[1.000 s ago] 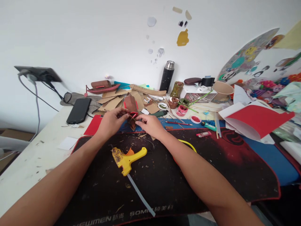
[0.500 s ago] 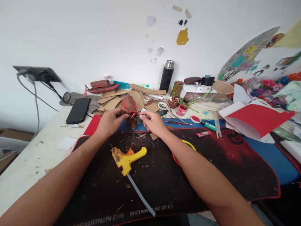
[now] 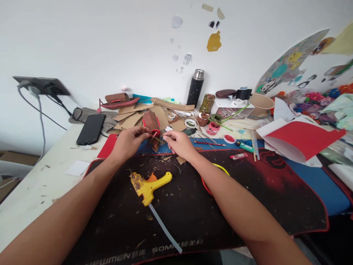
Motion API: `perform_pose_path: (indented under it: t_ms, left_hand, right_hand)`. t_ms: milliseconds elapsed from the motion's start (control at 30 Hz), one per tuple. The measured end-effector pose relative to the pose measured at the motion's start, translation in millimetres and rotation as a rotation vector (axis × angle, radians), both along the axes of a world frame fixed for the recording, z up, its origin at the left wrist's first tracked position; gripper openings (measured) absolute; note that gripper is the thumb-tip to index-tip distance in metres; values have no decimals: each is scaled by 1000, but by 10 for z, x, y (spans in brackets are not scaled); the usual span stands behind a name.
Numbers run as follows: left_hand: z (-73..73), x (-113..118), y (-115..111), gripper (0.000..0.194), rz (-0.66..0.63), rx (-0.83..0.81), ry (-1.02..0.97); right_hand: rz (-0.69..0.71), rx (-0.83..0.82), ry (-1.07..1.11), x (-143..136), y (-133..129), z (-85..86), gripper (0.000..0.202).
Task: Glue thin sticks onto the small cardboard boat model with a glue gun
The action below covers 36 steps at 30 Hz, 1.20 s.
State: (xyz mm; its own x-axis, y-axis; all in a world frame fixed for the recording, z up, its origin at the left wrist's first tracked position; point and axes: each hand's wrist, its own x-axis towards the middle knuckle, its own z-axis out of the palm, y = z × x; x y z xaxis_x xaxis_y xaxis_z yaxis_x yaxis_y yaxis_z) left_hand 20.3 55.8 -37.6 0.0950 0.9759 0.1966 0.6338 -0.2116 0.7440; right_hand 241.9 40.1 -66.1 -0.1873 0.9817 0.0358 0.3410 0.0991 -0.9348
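My left hand [image 3: 132, 141] is closed, its fingertips pinched at the left side of a small brown model boat [image 3: 151, 121] with red trim. From those fingertips a thin stick [image 3: 157, 138] slants down to the right across the boat's near end. Opposite it, my right hand [image 3: 178, 142] is also closed in a pinch; what lies between its fingertips is too small to make out. The boat's pointed near end shows between both hands. Closer to me, a yellow glue gun [image 3: 149, 187] lies on the black desk mat [image 3: 215, 224], a long glue stick [image 3: 165, 229] trailing from it.
Cardboard scraps [image 3: 132, 117] and a second model boat [image 3: 118, 101] lie at the back. Paint jars [image 3: 213, 128], a pencil [image 3: 209, 143] and a thermos [image 3: 195, 88] stand or lie beyond my right hand. A phone [image 3: 91, 129] rests at left, rolled red paper [image 3: 303, 138] at right.
Both hands stay at the boat with almost no movement. My fingertips have shifted very slightly, and the camera view has moved a little.
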Motion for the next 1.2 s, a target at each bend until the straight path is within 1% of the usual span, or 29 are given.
perform_pose_path:
  t_ms: [167,467,933,1200]
  left_hand:
    - [-1,-11,3,26,-4,17,13]
    - [-4,-4,5,20,5,39,0]
    - [5,1,1,24,6,21,-3]
    - [46,14,-23,29,-13,-25,-45]
  right_hand:
    - [40,33,-83,11,-2,-11,16]
    - [59,43,-131,8,1,-5,13]
    - [46,77,-180,-9,22,-53,13]
    - [55,73,-179,-6,32,-73,14]
